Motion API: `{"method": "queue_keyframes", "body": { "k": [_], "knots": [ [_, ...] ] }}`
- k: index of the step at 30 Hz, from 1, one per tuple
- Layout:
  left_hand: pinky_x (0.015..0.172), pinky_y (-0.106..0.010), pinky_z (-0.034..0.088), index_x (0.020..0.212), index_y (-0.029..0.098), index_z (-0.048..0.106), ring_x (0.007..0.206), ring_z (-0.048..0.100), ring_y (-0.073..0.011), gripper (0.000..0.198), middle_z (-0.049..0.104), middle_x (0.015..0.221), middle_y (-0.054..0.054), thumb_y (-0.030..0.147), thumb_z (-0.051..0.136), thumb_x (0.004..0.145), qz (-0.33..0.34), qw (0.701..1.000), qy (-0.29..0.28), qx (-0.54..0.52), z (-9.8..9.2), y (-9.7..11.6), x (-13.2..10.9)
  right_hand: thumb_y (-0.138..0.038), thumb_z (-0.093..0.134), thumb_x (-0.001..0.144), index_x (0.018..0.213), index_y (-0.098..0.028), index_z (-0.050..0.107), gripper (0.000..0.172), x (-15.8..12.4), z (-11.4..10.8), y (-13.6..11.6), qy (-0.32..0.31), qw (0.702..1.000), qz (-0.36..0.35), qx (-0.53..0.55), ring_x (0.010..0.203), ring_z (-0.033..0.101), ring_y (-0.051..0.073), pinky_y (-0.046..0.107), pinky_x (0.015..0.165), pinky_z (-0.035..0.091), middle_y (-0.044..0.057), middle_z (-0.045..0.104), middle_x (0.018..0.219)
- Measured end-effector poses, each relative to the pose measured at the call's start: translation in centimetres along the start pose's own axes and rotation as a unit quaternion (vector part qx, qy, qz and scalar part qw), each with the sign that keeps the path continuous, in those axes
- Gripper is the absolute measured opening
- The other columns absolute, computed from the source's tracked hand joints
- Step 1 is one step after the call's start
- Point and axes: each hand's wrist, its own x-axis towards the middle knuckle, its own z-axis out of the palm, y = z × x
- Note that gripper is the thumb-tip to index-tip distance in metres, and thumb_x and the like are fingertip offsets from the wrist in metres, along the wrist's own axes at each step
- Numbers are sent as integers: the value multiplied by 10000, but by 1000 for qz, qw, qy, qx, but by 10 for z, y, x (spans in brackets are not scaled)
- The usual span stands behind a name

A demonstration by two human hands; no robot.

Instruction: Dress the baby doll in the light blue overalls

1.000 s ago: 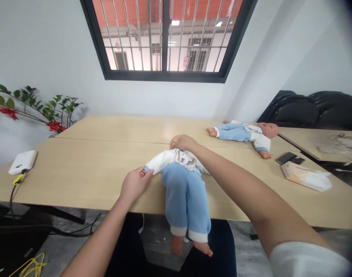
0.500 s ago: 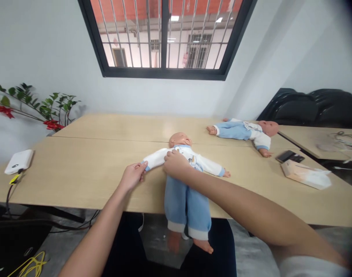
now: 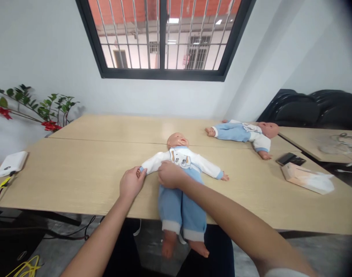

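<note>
A baby doll (image 3: 180,157) lies on its back on the table, its head toward the window and its feet hanging over the front edge. It wears a white top with an animal face and blue trousers (image 3: 171,204) with white cuffs. My left hand (image 3: 132,181) is closed on the blue cuff (image 3: 141,169) of the sleeve on the left, at the doll's hand. My right hand (image 3: 170,174) is closed at the side of the top, below that sleeve's armpit; its fingertips are partly hidden. The other sleeve (image 3: 208,167) lies stretched out to the right.
A second doll (image 3: 235,131) in similar clothes lies at the back right. Near it are a dark phone (image 3: 290,158) and a tissue box (image 3: 305,177). A white device (image 3: 12,163) with a cable sits at the left edge of the table (image 3: 86,169). A plant (image 3: 49,109) stands behind.
My right hand has come down from the doll's chest toward its side, uncovering more of the animal face. My left hand still holds the cuff, and a bit of the doll's hand now shows there.
</note>
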Motion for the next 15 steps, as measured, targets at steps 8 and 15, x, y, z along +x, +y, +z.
{"method": "queue_keyframes", "body": {
  "k": [8,15],
  "knots": [
    [924,-398,449,1164,160,710,991,638,-320,521,744,1022,-139,546,394,1011,47,998,-19,37,14,-5,18,-309,406,1027,911,-148,719,371,-31,-26,50,159,983,30,85,916,579,232,382,944,387,107,717,909],
    [978,-465,448,1216,150,694,1065,617,-360,476,733,1127,-166,460,404,1000,52,993,4,110,12,0,32,-340,355,1022,910,-151,708,416,-182,2,147,237,865,422,131,1001,611,270,392,971,403,155,729,1018]
  ]
}}
